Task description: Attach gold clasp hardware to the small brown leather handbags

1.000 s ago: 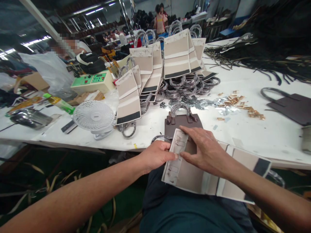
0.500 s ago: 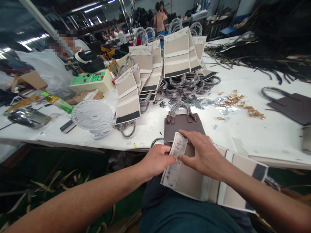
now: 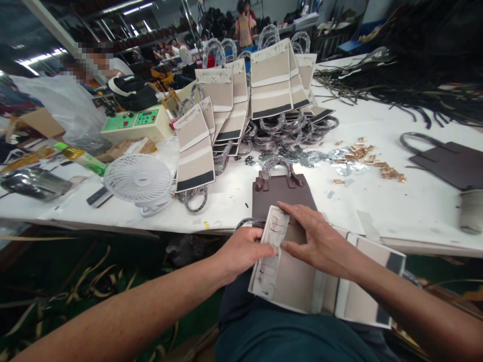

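Observation:
An unfolded handbag panel, beige inside with white strips and a dark band, lies across my lap against the table edge. My left hand is closed on its left end, thumb on the whitish, marked strip and fingers underneath. Over the panel's upper part rests my right hand, forefinger stretched along the top edge and thumb apart on the beige face; its other fingers are largely hidden. Just beyond, a dark brown handbag panel with a plastic-wrapped handle lies on the table.
Beige-lined bag panels with wrapped handles are piled at the back. Gold-coloured metal pieces lie right of them. A white fan and a control box stand left. Another brown panel and dark straps are at right.
The camera view has shifted slightly, so the table things appear a little further left. Both hands stay on the panel; my right thumb has moved slightly right, away from the left thumb.

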{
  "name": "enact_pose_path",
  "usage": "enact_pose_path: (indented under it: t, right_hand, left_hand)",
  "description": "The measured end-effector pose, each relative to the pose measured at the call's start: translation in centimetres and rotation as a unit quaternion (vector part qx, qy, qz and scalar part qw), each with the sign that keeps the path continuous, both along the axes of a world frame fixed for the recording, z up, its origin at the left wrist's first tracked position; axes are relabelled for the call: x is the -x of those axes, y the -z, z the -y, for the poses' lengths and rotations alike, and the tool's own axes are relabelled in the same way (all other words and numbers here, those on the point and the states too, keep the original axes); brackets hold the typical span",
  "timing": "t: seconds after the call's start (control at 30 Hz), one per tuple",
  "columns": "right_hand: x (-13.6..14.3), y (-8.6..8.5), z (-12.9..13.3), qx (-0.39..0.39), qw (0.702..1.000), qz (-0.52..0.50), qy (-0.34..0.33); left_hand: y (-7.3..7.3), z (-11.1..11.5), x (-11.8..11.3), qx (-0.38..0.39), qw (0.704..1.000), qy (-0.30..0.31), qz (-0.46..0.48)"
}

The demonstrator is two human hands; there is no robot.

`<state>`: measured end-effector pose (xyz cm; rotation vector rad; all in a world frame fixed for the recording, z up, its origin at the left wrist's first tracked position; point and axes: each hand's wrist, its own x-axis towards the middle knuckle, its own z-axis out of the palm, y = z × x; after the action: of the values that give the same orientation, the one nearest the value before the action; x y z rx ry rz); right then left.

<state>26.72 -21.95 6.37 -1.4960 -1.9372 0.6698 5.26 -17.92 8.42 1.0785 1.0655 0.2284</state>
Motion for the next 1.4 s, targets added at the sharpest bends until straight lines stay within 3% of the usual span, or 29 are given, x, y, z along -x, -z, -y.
enact_pose_path:
  t: [1.17,1.4]
  right_hand:
    - [0.3,-0.6,0.3,-0.002,1.0,-0.005,0.03]
    - [0.6,0.0,0.6,-0.023,0.999,0.012,0.037]
  left_hand:
    - [-0.1,1.2,-0.8,-0.036,0.999,-0.016,-0.023]
    - [0.2,1.3,-1.0,-0.044,0.998,-0.026,-0.031]
